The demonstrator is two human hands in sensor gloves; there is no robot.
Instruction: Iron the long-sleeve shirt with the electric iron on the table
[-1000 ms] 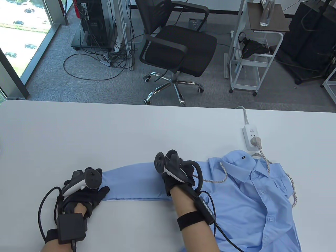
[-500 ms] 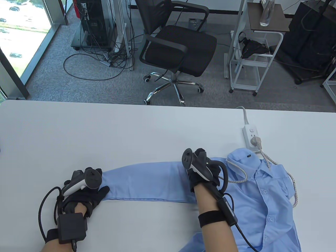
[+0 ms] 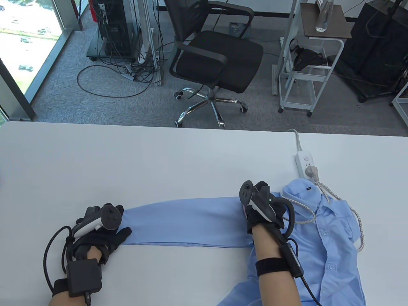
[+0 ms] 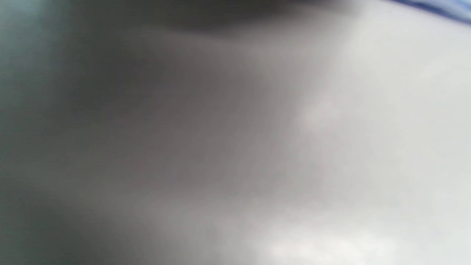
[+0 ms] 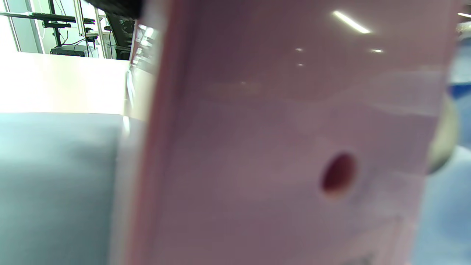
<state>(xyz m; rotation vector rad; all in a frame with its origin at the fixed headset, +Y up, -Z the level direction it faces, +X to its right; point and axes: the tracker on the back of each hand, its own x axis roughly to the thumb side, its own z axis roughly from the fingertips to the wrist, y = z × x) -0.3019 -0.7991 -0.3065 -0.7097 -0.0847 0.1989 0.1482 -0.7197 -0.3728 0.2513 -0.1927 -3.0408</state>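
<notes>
across table (image 3: 127,159), sleeve (image 3: 181,223) runs left-right, cuff under l hand (image 3: 98,236).

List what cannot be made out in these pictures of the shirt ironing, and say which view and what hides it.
- Electric iron: table view, hidden under the right hand; right wrist view shows only a blurred pinkish surface.
- Left hand grip on the sleeve cuff: covered by its tracker; left wrist view is blur.
- Shirt hem: cut off by the bottom edge.
- Collar label: too small.
</notes>
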